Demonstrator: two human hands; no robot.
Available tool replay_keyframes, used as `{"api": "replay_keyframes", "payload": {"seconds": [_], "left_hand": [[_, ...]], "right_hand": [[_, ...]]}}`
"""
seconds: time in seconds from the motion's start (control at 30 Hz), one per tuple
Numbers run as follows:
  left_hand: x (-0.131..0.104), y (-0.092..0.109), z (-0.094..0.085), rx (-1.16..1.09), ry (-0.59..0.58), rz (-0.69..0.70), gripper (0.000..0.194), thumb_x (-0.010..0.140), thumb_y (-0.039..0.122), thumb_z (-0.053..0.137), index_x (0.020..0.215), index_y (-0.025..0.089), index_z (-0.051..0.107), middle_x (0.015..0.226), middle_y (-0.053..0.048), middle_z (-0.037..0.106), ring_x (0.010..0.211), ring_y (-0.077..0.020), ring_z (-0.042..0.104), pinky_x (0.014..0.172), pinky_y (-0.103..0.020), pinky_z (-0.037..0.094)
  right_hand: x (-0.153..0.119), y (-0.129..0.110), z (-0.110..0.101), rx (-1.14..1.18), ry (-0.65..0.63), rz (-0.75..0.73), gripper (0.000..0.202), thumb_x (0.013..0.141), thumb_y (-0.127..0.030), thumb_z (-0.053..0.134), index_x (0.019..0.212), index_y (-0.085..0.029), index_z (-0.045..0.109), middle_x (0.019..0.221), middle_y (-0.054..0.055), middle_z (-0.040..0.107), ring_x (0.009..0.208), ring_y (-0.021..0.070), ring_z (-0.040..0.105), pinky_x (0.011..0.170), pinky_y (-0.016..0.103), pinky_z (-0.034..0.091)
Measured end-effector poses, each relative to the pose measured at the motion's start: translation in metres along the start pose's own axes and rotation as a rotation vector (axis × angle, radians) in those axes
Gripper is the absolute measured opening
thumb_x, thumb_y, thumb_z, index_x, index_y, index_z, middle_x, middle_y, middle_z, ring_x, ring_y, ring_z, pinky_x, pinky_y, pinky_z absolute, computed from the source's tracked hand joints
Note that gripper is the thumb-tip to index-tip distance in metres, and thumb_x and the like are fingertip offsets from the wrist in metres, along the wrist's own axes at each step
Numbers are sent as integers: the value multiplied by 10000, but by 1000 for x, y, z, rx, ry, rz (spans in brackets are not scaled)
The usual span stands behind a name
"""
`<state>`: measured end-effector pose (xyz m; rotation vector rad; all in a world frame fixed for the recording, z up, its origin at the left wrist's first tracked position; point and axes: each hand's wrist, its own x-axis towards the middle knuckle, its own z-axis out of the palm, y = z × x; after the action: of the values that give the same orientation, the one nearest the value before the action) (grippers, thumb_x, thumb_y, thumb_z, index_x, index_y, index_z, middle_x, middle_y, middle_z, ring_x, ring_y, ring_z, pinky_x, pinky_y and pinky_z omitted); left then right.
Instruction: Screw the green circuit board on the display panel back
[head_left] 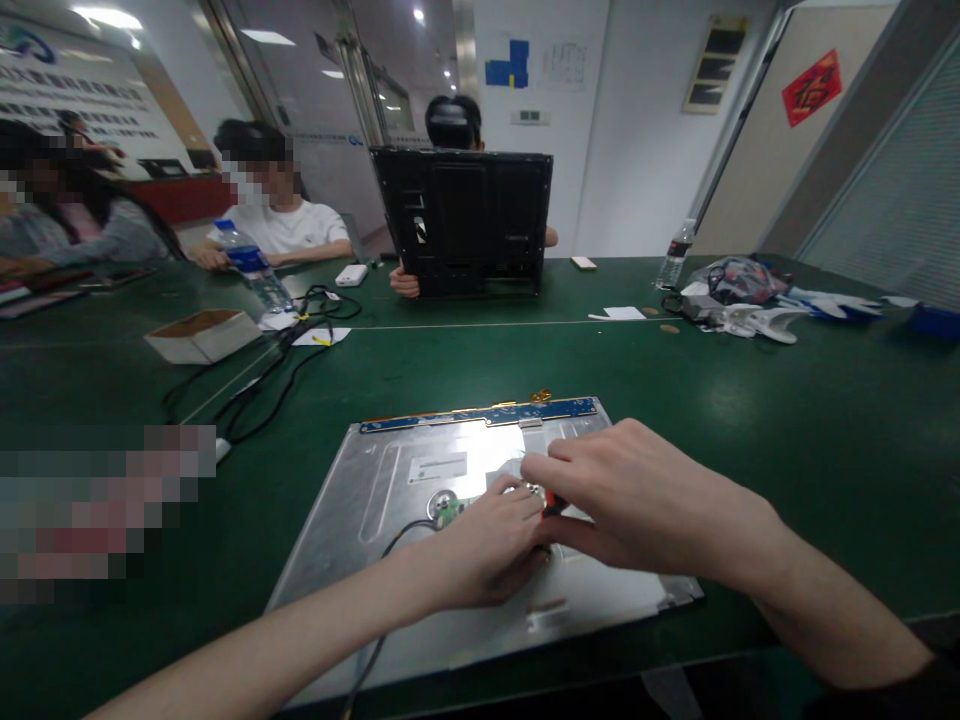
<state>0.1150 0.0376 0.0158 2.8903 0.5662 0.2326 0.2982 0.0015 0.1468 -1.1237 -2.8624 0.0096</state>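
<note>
A flat silver display panel [382, 560] lies on the table in front of me, with a blue circuit strip [480, 414] along its far edge. My right hand [611, 495] is closed over the panel's middle, pinching a small red-and-black tool [553, 502]; its tip is hidden. Against it rests my left hand [495, 545], fingers bent together beside the tool; what they grip, if anything, is hidden. Just left of these fingers a small green circuit board [450, 513] shows in part, with a round metal disc [442, 503] and a black cable [397, 537] by it.
Across the green table [750, 400] a person holds up a black panel [469, 220]. Two other people sit at the left. A cardboard box [202, 338], cables [277, 380] and a tilted water bottle [255, 265] are left; another bottle [677, 255] and plastic bags [739, 290] are right.
</note>
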Motion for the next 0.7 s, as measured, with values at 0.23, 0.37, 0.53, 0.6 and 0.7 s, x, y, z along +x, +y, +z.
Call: {"api": "replay_keyframes", "payload": {"seconds": [0.23, 0.37, 0.53, 0.6, 0.7], "left_hand": [[-2, -1, -4, -75, -34, -5, 289, 848, 172, 527, 1131, 224, 505, 1200, -35, 602, 1099, -238, 534, 934, -368, 386], [-1, 1, -9, -98, -66, 1, 305, 822, 163, 534, 1120, 221, 506, 1154, -39, 620, 1063, -237, 552, 916, -359, 389], [-1, 2, -10, -79, -67, -9, 313, 859, 171, 495, 1167, 230, 480, 1159, -39, 620, 1067, -236, 549, 925, -366, 376], [-1, 2, -9, -66, -67, -19, 294, 872, 176, 486, 1161, 233, 477, 1141, -33, 626, 1049, -230, 557, 918, -361, 379], [-1, 2, -6, -40, -58, -16, 269, 867, 178, 494, 1132, 221, 487, 1119, -36, 632, 1016, -226, 570, 900, -354, 390]], "right_hand": [[0, 1, -3, 70, -45, -91, 120, 863, -193, 519, 978, -192, 488, 870, 14, 643, 695, 141, 552, 537, 279, 300], [-3, 1, -5, 105, -69, -99, 155, 830, -171, 527, 972, -193, 469, 886, 16, 628, 727, 142, 546, 556, 275, 316], [-4, 2, -5, 120, -93, -118, 160, 821, -159, 528, 957, -200, 457, 875, 6, 612, 703, 134, 518, 560, 273, 316], [-4, 3, -6, 125, -97, -131, 159, 818, -150, 526, 952, -200, 454, 874, 3, 608, 704, 131, 513, 561, 272, 317], [-4, 3, -8, 120, -103, -145, 165, 818, -135, 521, 958, -198, 462, 880, 3, 610, 697, 129, 511, 550, 271, 316]]}}
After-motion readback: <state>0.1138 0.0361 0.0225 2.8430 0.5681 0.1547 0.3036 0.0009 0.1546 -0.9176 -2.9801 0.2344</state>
